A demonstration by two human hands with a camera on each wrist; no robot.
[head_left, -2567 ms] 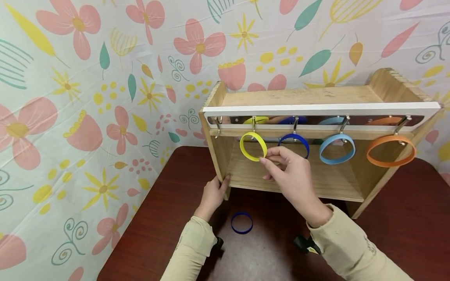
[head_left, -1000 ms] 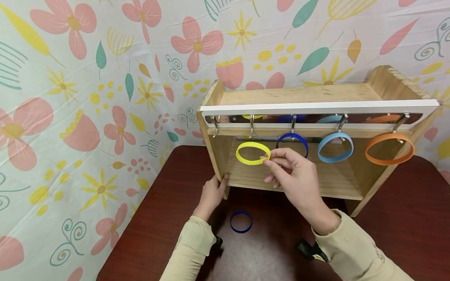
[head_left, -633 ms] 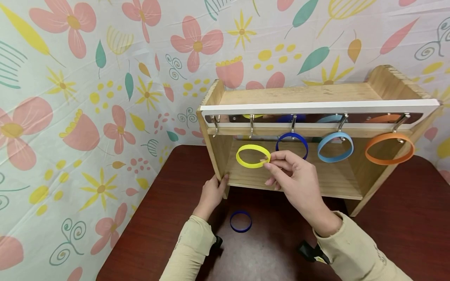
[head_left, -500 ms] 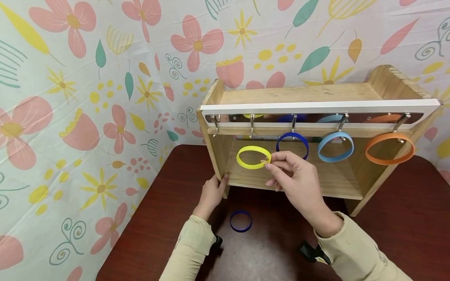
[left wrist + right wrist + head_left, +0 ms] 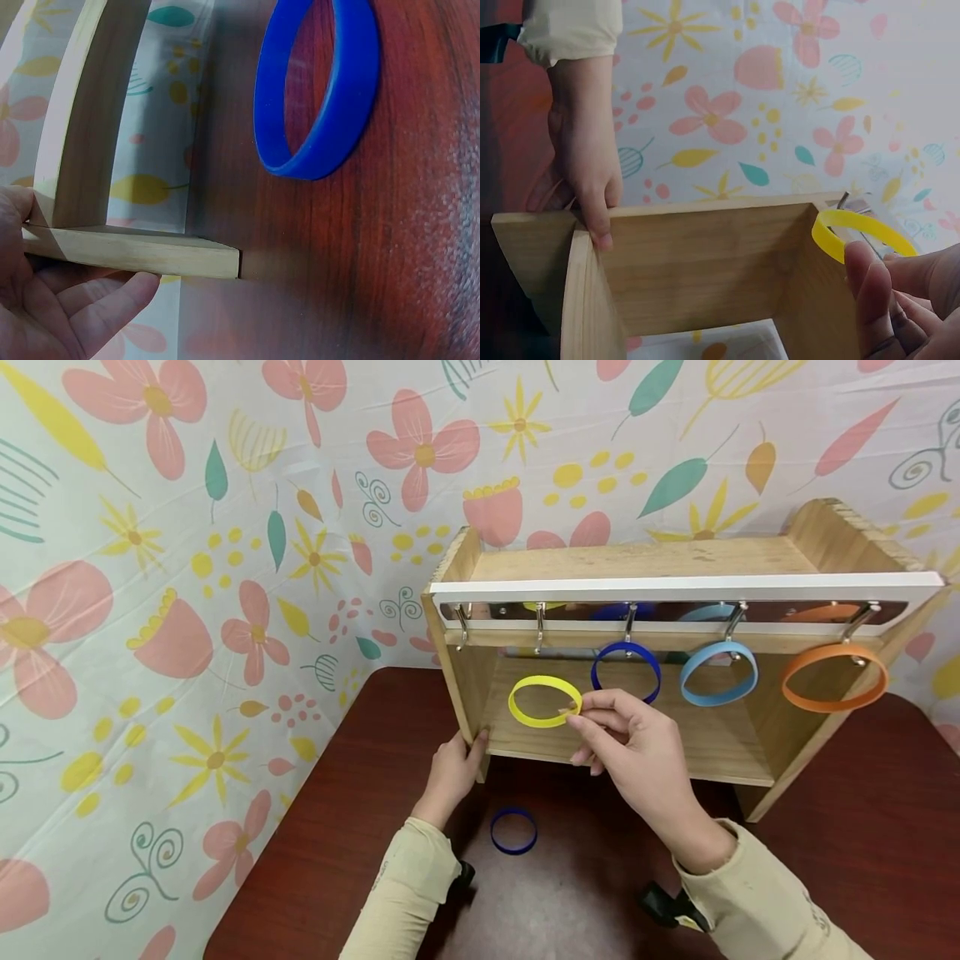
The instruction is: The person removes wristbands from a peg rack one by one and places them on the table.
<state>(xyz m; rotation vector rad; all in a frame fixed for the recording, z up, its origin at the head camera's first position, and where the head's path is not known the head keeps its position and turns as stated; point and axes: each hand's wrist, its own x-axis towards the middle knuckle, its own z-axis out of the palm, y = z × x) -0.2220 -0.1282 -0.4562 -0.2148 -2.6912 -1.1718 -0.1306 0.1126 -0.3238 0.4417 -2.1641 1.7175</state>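
Note:
My right hand point(image 5: 637, 743) pinches a yellow silicone wristband point(image 5: 528, 718) by its right edge, between thumb and fingers. The band is held nearly level, below and apart from the second hook point(image 5: 539, 628) from the left. My left hand point(image 5: 450, 777) grips the lower left side panel of a wooden shelf point(image 5: 637, 560); the left wrist view shows thumb and fingers on opposite sides of the wood point(image 5: 150, 251). From further hooks hang a dark blue wristband point(image 5: 656, 672), a light blue wristband point(image 5: 708, 701) and an orange wristband point(image 5: 825, 704).
Another dark blue wristband point(image 5: 513, 852) lies on the reddish-brown table point(image 5: 337, 810) in front of the shelf. The leftmost hook point(image 5: 462, 627) on the white-framed rail point(image 5: 675, 585) bears no band. A floral cloth point(image 5: 225, 610) covers the wall behind.
The yellow wristband, on the second hook in the oldest frame, has come off it. My right hand has since lowered it slightly and tipped it nearly level. My left hand keeps its grip.

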